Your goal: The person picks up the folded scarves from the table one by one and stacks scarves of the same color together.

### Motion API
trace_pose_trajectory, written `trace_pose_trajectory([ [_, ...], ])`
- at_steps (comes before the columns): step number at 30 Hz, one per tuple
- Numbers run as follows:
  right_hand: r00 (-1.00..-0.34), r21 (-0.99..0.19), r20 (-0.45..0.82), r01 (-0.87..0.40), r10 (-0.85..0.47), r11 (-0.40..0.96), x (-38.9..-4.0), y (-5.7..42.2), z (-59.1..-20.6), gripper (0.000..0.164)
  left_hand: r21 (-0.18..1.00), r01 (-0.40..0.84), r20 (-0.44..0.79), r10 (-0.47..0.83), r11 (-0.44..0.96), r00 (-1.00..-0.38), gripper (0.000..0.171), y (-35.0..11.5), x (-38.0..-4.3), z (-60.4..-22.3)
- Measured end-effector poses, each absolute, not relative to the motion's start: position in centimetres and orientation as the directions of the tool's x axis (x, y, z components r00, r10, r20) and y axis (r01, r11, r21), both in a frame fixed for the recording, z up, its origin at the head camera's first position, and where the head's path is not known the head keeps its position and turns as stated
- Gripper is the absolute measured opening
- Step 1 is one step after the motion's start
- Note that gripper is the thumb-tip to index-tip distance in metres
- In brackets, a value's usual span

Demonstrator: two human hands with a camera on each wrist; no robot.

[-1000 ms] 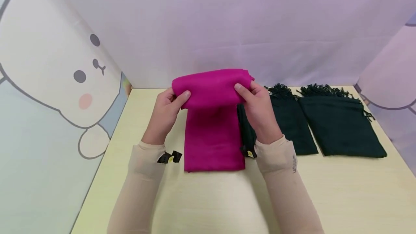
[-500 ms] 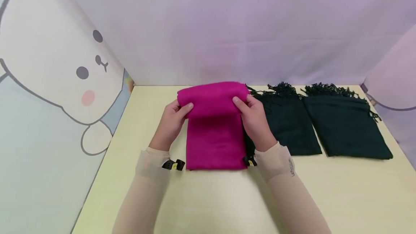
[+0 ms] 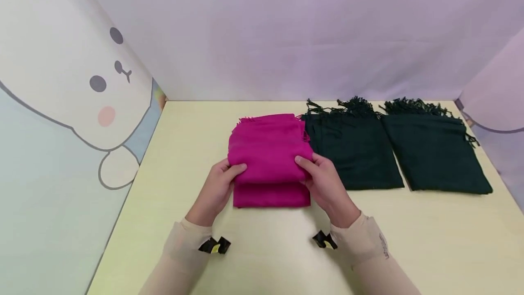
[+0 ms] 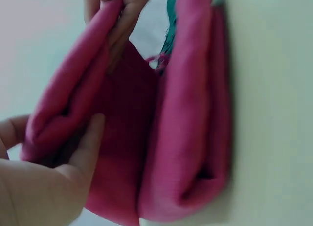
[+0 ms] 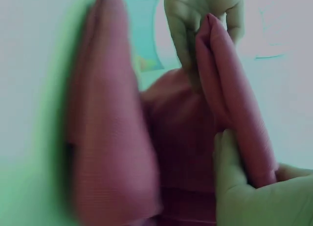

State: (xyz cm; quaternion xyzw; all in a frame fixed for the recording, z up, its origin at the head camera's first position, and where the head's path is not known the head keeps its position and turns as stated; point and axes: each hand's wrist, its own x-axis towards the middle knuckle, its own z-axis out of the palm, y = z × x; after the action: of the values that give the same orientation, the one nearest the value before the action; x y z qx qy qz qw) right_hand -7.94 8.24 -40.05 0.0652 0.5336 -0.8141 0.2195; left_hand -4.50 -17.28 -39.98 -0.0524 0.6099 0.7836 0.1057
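A magenta fringed scarf (image 3: 268, 142), folded in layers, lies in the middle of the table. My left hand (image 3: 214, 190) pinches the left end of its raised fold, thumb on top and fingers beneath. At the fold's right end, my right hand (image 3: 329, 190) grips in the same way. In the left wrist view, the lifted fold (image 4: 68, 94) stands apart from the lower folded layers (image 4: 183, 113). The right wrist view has the raised roll (image 5: 239, 103) between both hands, with the near fold (image 5: 112, 128) blurred beside it. Short fringe shows along the scarf's far edge.
Two dark green fringed scarves, a nearer one (image 3: 356, 154) touching or almost touching the magenta scarf and another (image 3: 438, 154) farther right, lie folded flat. A pale wall (image 3: 286, 35) rises behind the light wooden table (image 3: 262, 249). A bear-print panel (image 3: 61, 81) stands at left.
Both hands have brought the magenta fold down and toward the front of the table, over the lower layers. The scarf's fringed far edge has come into view. The green scarves stay put.
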Motion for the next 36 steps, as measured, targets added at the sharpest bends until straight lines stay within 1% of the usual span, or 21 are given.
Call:
trace_pose_trajectory([
  [2,-0.877,-0.831,-0.369,0.459,-0.307,-0.314,-7.3,8.4,-40.7,0.045,0.926,-0.279,-0.265,0.090,-0.255,-0.960,0.038,-17.1,-3.7,-40.5],
  [5,-0.861,-0.832,-0.393,0.482,-0.324,-0.273,-6.5,8.4,-41.5,0.045,0.907,-0.339,-0.328,0.087,-0.251,-0.941,0.037,-17.1,-2.5,-41.2],
  [10,-0.846,-0.869,-0.417,0.479,-0.332,-0.129,-5.3,8.7,-42.2,0.041,0.896,-0.374,-0.360,0.104,-0.239,-0.927,0.042,-17.4,-1.1,-42.1],
  [14,-0.837,-0.889,-0.434,0.459,-0.333,0.004,-4.6,9.3,-42.5,0.036,0.906,-0.353,-0.337,0.107,-0.234,-0.935,0.066,-17.6,-0.2,-42.6],
  [16,-0.840,-0.897,-0.433,0.436,-0.326,0.067,-4.3,9.6,-42.7,0.032,0.922,-0.336,-0.320,0.109,-0.191,-0.941,0.075,-17.8,0.1,-42.9],
  [17,-0.842,-0.900,-0.431,0.425,-0.325,0.095,-4.2,9.8,-42.7,0.030,0.930,-0.331,-0.317,0.109,-0.160,-0.942,0.076,-17.9,0.2,-43.0],
  [18,-0.842,-0.902,-0.431,0.416,-0.325,0.118,-4.1,9.9,-42.8,0.028,0.941,-0.322,-0.311,0.109,-0.102,-0.944,0.071,-18.0,0.4,-43.0],
  [20,-0.841,-0.902,-0.432,0.399,-0.327,0.165,-3.9,10.1,-42.9,0.026,0.952,-0.304,-0.307,0.114,0.037,-0.945,0.056,-18.4,0.6,-43.1],
  [22,-0.824,-0.895,-0.445,0.400,-0.350,0.197,-3.7,10.1,-43.0,0.026,0.944,-0.282,-0.306,0.131,0.169,-0.943,0.042,-18.8,0.7,-43.1],
  [24,-0.804,-0.885,-0.462,0.392,-0.373,0.251,-3.6,9.9,-43.0,0.029,0.924,-0.273,-0.317,0.138,0.266,-0.938,0.037,-19.3,0.8,-43.1],
  [27,-0.787,-0.867,-0.476,0.343,-0.393,0.362,-3.3,9.4,-43.0,0.031,0.904,-0.287,-0.346,0.149,0.317,-0.926,0.037,-19.8,0.9,-43.0],
  [28,-0.791,-0.857,-0.474,0.315,-0.387,0.407,-3.3,9.3,-43.0,0.033,0.896,-0.294,-0.360,0.155,0.333,-0.920,0.038,-19.8,1.0,-43.0],
  [29,-0.800,-0.847,-0.467,0.282,-0.378,0.451,-3.2,9.1,-42.9,0.034,0.881,-0.281,-0.361,0.158,0.380,-0.919,0.039,-19.9,1.0,-43.0],
  [32,-0.836,-0.785,-0.439,0.180,-0.328,0.592,-3.0,9.1,-42.7,0.041,0.790,-0.186,-0.353,0.185,0.585,-0.917,0.043,-19.8,1.1,-42.8],
  [34,-0.865,-0.725,-0.414,0.125,-0.283,0.677,-3.1,9.2,-42.4,0.047,0.691,-0.101,-0.339,0.198,0.715,-0.920,0.047,-19.7,1.2,-42.5],
  [36,-0.890,-0.668,-0.388,0.092,-0.240,0.738,-3.4,9.4,-42.2,0.052,0.602,-0.039,-0.325,0.200,0.798,-0.924,0.050,-19.6,1.2,-42.3],
])
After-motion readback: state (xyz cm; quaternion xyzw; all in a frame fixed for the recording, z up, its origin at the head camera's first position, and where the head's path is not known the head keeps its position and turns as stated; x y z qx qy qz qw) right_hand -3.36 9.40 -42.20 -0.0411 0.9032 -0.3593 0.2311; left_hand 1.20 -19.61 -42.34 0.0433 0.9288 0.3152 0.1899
